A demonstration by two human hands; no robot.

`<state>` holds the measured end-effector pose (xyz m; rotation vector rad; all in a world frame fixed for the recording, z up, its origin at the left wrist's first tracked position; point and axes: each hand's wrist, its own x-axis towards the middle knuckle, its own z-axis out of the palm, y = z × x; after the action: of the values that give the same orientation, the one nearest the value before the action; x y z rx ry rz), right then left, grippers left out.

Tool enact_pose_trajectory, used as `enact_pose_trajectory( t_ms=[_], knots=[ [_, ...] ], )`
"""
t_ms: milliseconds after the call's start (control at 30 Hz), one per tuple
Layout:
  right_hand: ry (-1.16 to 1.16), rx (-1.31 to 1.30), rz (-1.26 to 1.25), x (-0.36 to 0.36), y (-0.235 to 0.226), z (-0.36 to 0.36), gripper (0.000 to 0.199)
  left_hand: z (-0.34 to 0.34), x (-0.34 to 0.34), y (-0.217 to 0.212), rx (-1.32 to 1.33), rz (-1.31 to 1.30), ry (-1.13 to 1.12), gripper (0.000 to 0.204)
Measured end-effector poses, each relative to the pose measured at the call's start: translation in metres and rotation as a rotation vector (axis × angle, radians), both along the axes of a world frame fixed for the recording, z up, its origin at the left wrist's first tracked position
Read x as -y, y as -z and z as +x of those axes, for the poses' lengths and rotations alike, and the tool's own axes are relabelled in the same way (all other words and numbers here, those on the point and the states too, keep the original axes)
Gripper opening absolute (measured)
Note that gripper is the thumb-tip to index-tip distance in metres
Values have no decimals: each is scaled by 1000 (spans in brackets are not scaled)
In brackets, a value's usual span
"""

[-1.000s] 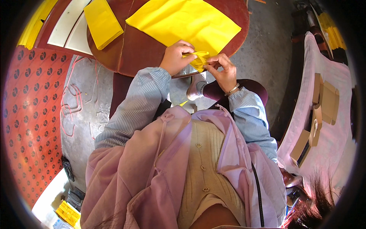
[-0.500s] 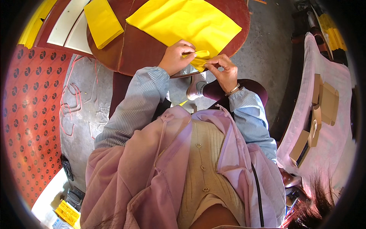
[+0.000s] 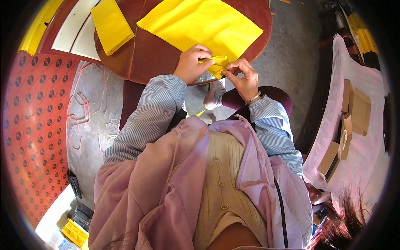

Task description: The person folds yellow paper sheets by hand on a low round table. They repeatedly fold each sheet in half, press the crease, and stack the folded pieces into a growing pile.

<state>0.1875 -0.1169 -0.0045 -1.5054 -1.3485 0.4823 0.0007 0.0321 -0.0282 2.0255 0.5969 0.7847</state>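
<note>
Two hands pinch a little yellow fold

The folded yellow piece point(image 3: 218, 61) is at the near edge of the round brown table point(image 3: 158, 62), between the two hands. Its pointy tip aims down toward the person and a bit to the right. Its looped top edge runs left to right, from one hand to the other. Fingers hide some of it, so I cannot tell its full long way, or if it is joined to the big sheet.

The left hand point(image 3: 192, 63) grips the left side with thumb and fingers. The right hand point(image 3: 245, 79) pinches the right side, and a bracelet point(image 3: 253, 98) is on that wrist.

Just behind the hands, the big yellow sheet point(image 3: 200, 27) lies flat, its long way slanting from upper left to lower right. Left of it, a yellow stack point(image 3: 112, 27) slants the same way, but more steeply.

Farther out, open brown boxes point(image 3: 359, 110) sit on a pink cloth point(image 3: 358, 162) at the right.
</note>
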Motion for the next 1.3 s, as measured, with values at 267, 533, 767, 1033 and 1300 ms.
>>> enact_pose_trajectory(
  t_ms=[267, 533, 767, 1033, 1300],
  knots=[
    [-36, 33, -4, 3, 0, 4, 16, -2, 1, -7, -45, -32, 0, 21],
    [-20, -57, -12, 0, 2, 3, 13, -10, -3, -11, -53, -38, 105, 26],
    [-35, -92, -41, -2, 2, 5, 15, -5, 4, -8, -35, -3, 49, 23],
    [4, 456, 74, -1, -20, 22, 40, 31, 52, 1, 45, -21, -225, 17],
    [-150, 740, 20, 0, -39, 54, 41, 78, 97, -7, 99, -73, -276, 23]
  ],
)
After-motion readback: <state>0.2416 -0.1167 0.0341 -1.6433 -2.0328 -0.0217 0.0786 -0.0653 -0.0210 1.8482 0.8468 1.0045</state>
